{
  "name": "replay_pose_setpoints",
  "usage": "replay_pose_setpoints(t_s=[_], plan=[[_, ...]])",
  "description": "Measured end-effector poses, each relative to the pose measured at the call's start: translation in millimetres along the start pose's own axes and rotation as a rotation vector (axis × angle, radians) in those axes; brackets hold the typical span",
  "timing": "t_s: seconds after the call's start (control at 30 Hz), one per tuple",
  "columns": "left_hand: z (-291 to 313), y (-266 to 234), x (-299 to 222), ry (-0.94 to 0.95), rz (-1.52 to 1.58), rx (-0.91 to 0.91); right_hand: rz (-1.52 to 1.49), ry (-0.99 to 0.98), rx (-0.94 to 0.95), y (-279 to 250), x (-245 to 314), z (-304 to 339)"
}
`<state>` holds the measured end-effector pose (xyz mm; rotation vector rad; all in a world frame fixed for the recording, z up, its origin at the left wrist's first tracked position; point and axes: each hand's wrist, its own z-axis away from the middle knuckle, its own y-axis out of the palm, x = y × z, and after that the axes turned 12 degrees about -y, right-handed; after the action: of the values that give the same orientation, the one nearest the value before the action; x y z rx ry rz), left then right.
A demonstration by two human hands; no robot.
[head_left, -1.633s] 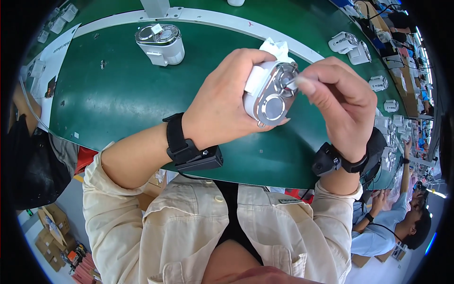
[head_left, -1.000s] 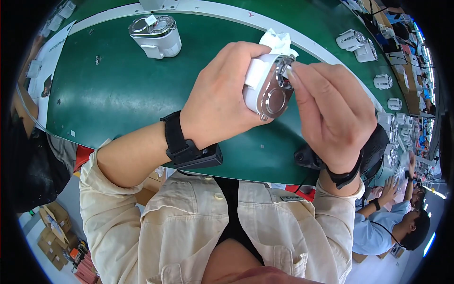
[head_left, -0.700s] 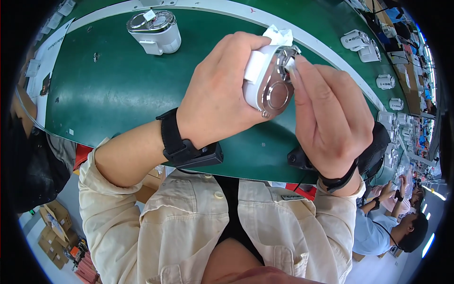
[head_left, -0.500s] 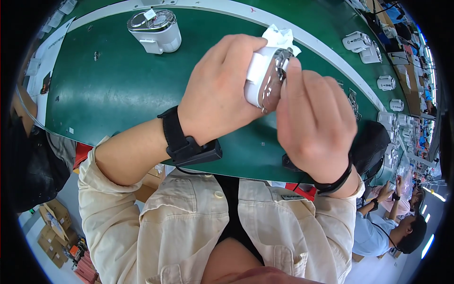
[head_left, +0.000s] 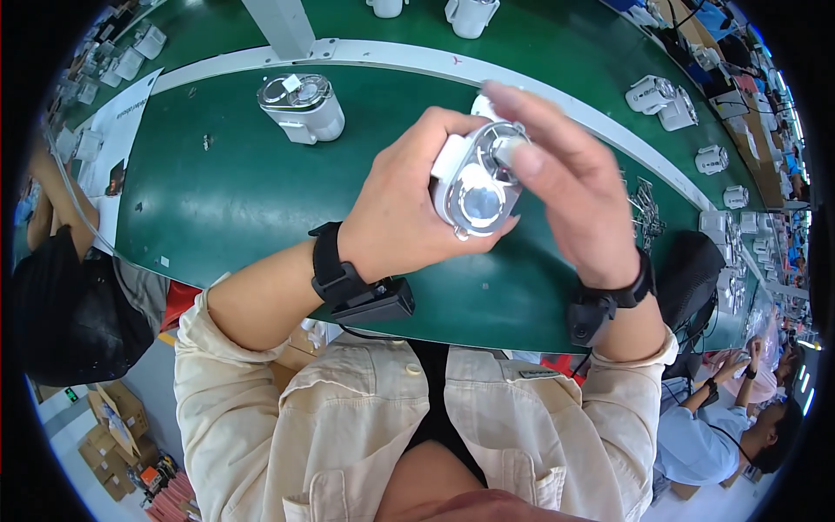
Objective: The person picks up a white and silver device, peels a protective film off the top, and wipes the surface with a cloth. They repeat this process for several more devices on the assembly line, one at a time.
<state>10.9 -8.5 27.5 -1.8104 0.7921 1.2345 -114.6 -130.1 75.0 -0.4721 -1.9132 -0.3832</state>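
A white oval device (head_left: pixel 481 202) with a shiny clear top and round fittings under it is gripped in my left hand (head_left: pixel 391 204), fingers wrapped about its side. Its top is turned up toward me. My right hand (head_left: pixel 578 196) hovers at the device's right side, fingers stretched out and blurred. The right thumb lies over the upper part of the top; whether it touches is unclear. Farther left on the green table (head_left: pixel 235 209) stands a similar white device (head_left: pixel 311 117) with a small white square on top.
Small metal wire parts (head_left: pixel 645 213) lie in a pile to the right, near a black bag-like object (head_left: pixel 690 277). A white rail (head_left: pixel 400 56) borders the table. More white devices (head_left: pixel 651 94) stand beyond it. Co-workers sit at both sides.
My right fingers have come away from the device's edge and spread out. The device has turned so its top faces up. The whole view has shifted slightly, showing more of the far side.
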Motion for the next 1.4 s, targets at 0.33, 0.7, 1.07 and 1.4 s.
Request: replay_pose_setpoints(t_s=[0.33, 0.7, 1.07, 1.4], plan=[[-2, -4, -2, -0.015, -0.011, 0.098, -0.335, 0.168, 0.114, -1, -11, 1], [-1, -3, 5, 0.102, -0.050, 0.014, -0.367, 0.160, 0.208, 1, -15, -3], [1, 6, 8, 0.117, -0.013, -0.017, -0.169, 0.004, 0.288, -6, -22, 1], [0, 5, 10, 0.176, -0.068, -0.065, -0.282, 0.056, 0.267, -6, -26, 1]])
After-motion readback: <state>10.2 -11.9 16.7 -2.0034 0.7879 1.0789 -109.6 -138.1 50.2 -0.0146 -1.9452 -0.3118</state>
